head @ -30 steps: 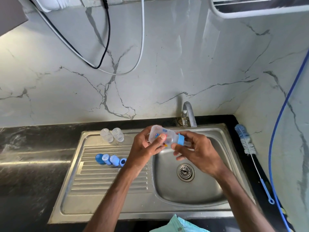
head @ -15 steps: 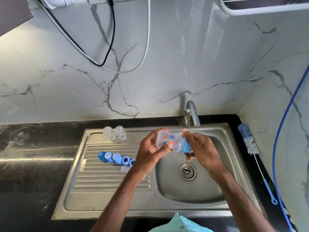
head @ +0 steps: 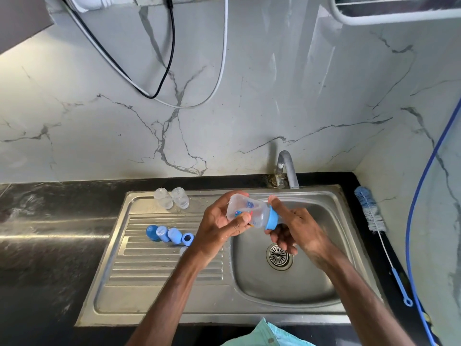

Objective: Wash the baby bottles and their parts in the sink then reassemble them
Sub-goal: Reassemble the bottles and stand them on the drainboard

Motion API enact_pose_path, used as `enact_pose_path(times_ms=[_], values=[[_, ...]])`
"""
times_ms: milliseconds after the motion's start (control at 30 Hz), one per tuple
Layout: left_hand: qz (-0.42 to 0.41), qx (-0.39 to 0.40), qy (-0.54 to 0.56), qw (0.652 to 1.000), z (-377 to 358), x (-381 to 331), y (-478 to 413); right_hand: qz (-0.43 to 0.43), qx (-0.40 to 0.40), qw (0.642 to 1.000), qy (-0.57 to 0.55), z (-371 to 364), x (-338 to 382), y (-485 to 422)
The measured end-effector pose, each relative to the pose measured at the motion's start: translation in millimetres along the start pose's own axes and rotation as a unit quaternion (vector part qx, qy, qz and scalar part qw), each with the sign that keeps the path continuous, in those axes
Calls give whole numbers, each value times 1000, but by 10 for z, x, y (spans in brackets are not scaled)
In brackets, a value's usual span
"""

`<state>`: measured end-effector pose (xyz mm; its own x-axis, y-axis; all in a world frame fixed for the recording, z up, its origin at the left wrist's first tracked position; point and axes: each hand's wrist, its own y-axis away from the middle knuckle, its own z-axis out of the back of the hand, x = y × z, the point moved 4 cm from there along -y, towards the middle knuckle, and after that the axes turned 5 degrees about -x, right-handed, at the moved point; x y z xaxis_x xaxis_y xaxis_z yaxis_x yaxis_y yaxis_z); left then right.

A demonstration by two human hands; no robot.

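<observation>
A clear baby bottle [head: 245, 208] with a blue screw collar [head: 271, 219] lies sideways over the left edge of the sink basin [head: 287, 288]. My left hand [head: 220, 226] grips the bottle's body. My right hand [head: 294, 227] wraps the blue collar end, hiding the teat. Two clear bottles [head: 171, 198] stand at the back of the drainboard [head: 149, 265]. A row of blue caps and collars [head: 169, 236] lies on the drainboard, left of my left wrist. A small clear part [head: 183, 250] peeks out beside that wrist.
The grey tap [head: 288, 171] curves over the back of the basin; no water is visible. A blue bottle brush [head: 371, 216] lies on the black counter to the right. A blue hose [head: 419, 221] hangs along the right wall. Cables droop on the marble wall.
The view has shifted slightly. My right hand has turned around the collar end, its fingers now curled under it. The bottle stays over the basin's edge in my left hand.
</observation>
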<state>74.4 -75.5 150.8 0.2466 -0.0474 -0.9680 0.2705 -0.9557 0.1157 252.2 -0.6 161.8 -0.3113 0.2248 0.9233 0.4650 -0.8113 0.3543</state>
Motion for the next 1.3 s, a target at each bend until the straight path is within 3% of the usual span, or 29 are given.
enact_pose_path(times_ms=[100,233,333,433,600,767,900,1033,1167,1300], values=[[-18,1,-22,1000,34,-23,-11,-7,-13,1000,11,-41,-36,-4],[14,-33,-2,999,39,106,33,65,-116,991,-14,-21,-30,-69],[23,-72,37,996,90,133,17,79,-60,992,-75,-53,-23,-84],[30,-78,54,995,157,125,-5,124,-38,990,48,-91,-19,-68],[32,-57,71,995,260,99,28,147,-27,984,92,-178,78,-65],[30,-25,56,998,362,52,18,33,27,999,30,-304,40,-107],[31,-47,54,997,487,56,12,97,-12,994,41,-391,37,-159],[42,-64,75,994,599,126,3,165,-57,976,130,-443,57,-179],[42,-47,64,996,674,119,5,107,1,994,17,-570,78,-199],[36,-44,41,998,770,122,4,70,25,997,26,-648,-3,-273]])
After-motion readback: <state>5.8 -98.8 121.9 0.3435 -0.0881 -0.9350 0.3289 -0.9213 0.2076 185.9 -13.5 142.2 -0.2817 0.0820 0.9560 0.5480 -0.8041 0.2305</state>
